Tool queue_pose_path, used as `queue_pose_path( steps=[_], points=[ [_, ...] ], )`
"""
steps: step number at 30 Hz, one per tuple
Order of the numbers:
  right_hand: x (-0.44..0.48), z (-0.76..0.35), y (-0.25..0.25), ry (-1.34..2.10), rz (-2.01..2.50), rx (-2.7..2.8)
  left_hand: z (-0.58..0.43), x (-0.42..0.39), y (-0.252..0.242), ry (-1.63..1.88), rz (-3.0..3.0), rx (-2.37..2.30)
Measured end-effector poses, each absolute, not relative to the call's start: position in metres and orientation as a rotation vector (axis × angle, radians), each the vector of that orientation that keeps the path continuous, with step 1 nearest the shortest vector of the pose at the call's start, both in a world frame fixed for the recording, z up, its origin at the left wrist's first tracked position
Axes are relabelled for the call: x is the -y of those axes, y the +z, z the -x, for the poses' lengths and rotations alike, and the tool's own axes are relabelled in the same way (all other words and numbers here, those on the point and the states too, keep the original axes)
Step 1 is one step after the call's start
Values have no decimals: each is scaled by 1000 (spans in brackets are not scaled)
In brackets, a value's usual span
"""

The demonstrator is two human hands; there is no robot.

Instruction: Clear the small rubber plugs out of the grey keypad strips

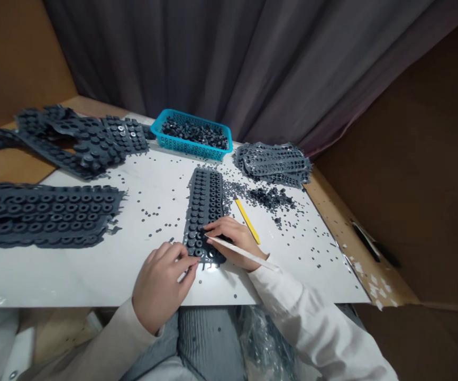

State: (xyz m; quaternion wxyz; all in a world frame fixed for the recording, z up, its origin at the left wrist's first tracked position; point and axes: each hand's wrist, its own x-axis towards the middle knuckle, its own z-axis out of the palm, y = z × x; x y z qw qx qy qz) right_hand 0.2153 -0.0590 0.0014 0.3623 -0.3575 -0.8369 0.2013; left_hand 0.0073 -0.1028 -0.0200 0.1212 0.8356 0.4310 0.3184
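Note:
A dark grey moulded rubber sheet [205, 196] with rows of round, ring-shaped parts lies lengthwise in front of me on the white table. At its near left corner, my left hand [165, 280] has thumb and index finger pinched together on the edge. My right hand [235, 241] rests over the sheet's near right part, closed around a thin white stick [248, 255]. The stick's tip points at the rings near the left side of the sheet, and its back end reaches over my wrist. Beside my right hand lies a yellow stick-like tool [248, 221].
A blue basket [191, 150] of small dark parts stands at the back. More moulded sheets lie at left [46, 217], back left [94, 140] and back right [274, 161]. A pile of dark scraps [272, 198] and scattered tiny discs cover the right side. Cardboard walls flank the table.

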Motion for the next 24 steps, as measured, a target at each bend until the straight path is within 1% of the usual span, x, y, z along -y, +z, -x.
queue_pose_path(
  steps=[4, 11, 15, 19, 24],
  points=[
    [57, -217, -2, 432, 922, 2234, -8, 102, -20, 883, -2410, -1254],
    [46, -216, -8, 13, 880, 2545, -10, 101, -17, 826, -2349, -1198],
    [34, -217, -4, -58, 987, 2484, -10, 100, -16, 823, -2329, -1190],
    [26, -223, 4, 45, 1128, 2188, -9, 100, -18, 833, -2309, -1171],
    [36, -223, 8, 396, 1143, 2006, -10, 101, -20, 870, -2316, -1172]
  ],
)
